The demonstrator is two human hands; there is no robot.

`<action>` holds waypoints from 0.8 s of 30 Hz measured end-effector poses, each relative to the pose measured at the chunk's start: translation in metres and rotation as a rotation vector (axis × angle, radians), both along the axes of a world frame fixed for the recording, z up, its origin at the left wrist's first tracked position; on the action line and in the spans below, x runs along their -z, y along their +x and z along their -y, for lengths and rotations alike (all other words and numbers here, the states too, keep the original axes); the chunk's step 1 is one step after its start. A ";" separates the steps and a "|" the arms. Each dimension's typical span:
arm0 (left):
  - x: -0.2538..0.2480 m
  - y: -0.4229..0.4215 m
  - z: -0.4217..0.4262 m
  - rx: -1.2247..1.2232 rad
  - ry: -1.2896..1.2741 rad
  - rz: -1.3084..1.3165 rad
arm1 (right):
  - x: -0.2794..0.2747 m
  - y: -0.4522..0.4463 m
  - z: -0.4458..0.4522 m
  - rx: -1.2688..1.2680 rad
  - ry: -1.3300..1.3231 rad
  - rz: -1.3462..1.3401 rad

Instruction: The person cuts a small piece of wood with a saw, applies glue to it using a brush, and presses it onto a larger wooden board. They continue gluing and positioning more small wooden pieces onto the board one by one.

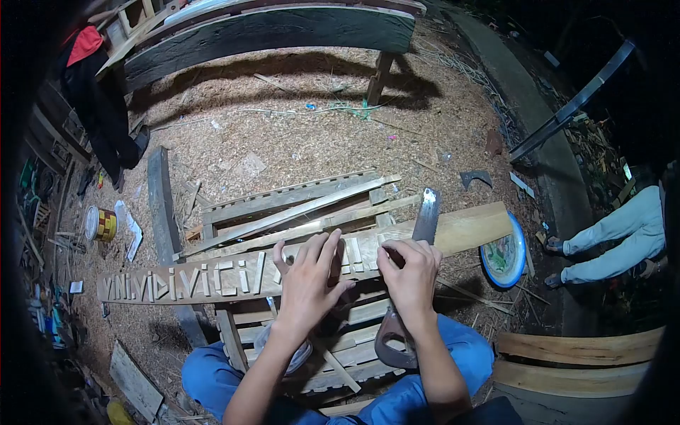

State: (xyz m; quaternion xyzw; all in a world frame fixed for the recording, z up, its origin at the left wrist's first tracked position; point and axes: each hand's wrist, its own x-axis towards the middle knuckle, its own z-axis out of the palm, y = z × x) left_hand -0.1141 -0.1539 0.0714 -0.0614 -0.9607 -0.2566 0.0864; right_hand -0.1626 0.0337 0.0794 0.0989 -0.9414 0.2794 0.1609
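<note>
A long wooden board (464,230) lies across in front of me, with raised wooden letters (212,280) along its left and middle part. My left hand (310,273) rests over the letters near the middle, fingers bent and apart, with nothing visible in it. Further right, my right hand (411,273) has its thumb and forefinger curled together at the board beside upright strips; what they hold, if anything, is hidden. A handsaw (427,216) passes under my right hand, its blade tip beyond the board and its handle near my lap.
Slatted pallets (283,205) lie beyond and below the board. A blue-rimmed basin (523,248) stands right, a paint bucket (101,224) left. One person stands at the upper left, another person's legs (613,237) show right. A heavy bench (269,42) spans the back.
</note>
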 end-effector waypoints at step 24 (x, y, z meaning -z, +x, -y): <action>-0.003 -0.005 0.001 -0.028 0.022 -0.010 | 0.004 -0.002 0.001 0.001 0.013 -0.059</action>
